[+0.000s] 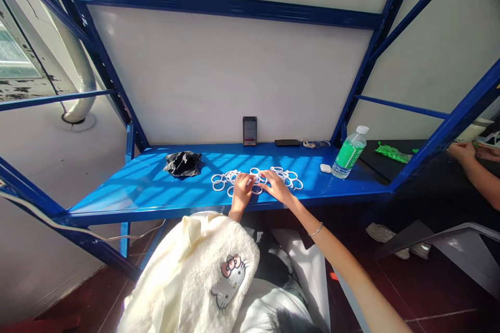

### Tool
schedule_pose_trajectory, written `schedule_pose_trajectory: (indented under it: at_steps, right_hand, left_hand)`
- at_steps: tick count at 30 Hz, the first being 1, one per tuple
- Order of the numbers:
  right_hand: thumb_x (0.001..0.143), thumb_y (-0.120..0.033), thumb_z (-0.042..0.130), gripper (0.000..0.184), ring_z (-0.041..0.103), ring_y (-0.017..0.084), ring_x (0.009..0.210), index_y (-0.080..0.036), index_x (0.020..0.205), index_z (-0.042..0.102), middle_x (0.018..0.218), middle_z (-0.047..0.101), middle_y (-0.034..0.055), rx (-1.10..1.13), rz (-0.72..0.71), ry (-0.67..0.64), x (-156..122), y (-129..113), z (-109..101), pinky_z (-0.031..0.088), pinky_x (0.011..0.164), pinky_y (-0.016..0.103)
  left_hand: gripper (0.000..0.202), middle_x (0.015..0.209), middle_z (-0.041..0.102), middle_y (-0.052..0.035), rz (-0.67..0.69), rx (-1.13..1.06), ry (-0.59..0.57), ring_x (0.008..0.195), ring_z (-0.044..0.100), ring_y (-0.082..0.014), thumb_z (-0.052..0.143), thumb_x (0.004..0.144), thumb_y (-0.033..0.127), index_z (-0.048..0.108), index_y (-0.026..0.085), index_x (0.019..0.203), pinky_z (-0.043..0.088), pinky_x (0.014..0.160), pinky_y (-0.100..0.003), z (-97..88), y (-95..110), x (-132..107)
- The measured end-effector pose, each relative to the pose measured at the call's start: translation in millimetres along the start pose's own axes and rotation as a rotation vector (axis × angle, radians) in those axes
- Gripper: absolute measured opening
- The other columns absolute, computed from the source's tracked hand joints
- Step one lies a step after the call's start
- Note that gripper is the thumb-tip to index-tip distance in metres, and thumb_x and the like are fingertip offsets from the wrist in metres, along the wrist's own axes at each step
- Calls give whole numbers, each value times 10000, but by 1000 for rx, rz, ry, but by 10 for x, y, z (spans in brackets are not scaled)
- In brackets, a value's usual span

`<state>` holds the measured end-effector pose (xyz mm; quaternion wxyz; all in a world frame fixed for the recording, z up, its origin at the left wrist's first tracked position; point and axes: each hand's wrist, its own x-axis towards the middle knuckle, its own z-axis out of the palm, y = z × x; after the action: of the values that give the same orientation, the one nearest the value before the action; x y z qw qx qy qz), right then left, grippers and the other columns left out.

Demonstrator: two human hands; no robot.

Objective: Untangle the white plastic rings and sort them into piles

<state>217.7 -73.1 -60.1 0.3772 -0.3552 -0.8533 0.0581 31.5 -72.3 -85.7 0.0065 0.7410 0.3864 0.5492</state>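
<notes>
Several white plastic rings (219, 182) lie in a loose, overlapping cluster on the blue shelf-like table (133, 187). At the middle of that cluster is my left hand (242, 190), its fingers bent and closed on a small white ring. My right hand (275, 186) reaches in from the right, thumb and fingers curled around a white ring close to the left fingertips. The exact contact is too small to make out. More rings (291, 179) spread just beyond my right hand, and one (257, 190) lies between both hands.
A crumpled black plastic bag (183, 164) sits left of the rings. A phone (250, 131) leans against the wall, beside a black flat box (287, 142) and cable (312, 143). A white case (325, 168) and water bottle (349, 153) stand right. Another person's hand (463, 153) shows far right.
</notes>
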Motion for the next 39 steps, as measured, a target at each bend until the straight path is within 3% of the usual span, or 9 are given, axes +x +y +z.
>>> schedule_pose_trajectory:
  at_steps: [21, 26, 29, 34, 39]
  right_hand:
    - [988, -377, 586, 305, 649, 299, 1055, -227, 1254, 593, 1114, 672, 120, 6, -31, 12, -28, -17, 7, 562, 926, 473]
    - [990, -387, 583, 356, 642, 297, 1072, -217, 1302, 576, 1139, 669, 122, -54, -30, 40, -19, 45, 43, 558, 936, 473]
    - [1001, -370, 562, 393, 626, 310, 1141, -213, 1361, 545, 1203, 666, 129, -146, 0, 63, -19, 110, 94, 501, 1033, 524]
    - [999, -374, 563, 395, 600, 318, 1198, -201, 1354, 566, 1281, 657, 139, -259, 38, 55, -35, 143, 139, 455, 1081, 532]
    - [1017, -294, 498, 300, 567, 317, 1226, -200, 1270, 631, 1277, 670, 122, -367, 237, 55, -23, 112, 51, 441, 1054, 492]
  left_hand:
    - [155, 781, 658, -49, 0, -23, 10, 823, 622, -232, 540, 892, 148, 585, 220, 761, 540, 761, -393, -22, 36, 8]
    - [92, 864, 692, -54, 11, -10, 39, 871, 624, -240, 555, 943, 217, 618, 218, 877, 535, 814, -416, -31, 76, 11]
    - [65, 934, 704, -56, 24, 10, 76, 918, 621, -244, 568, 953, 231, 627, 221, 979, 527, 836, -415, -40, 98, 13]
    - [101, 932, 680, -46, 79, 36, 58, 919, 607, -224, 563, 955, 247, 631, 218, 886, 518, 835, -404, -23, 81, 2]
    - [103, 921, 666, -37, 84, 54, 63, 916, 606, -219, 551, 951, 240, 629, 232, 884, 519, 831, -411, -5, 48, -7]
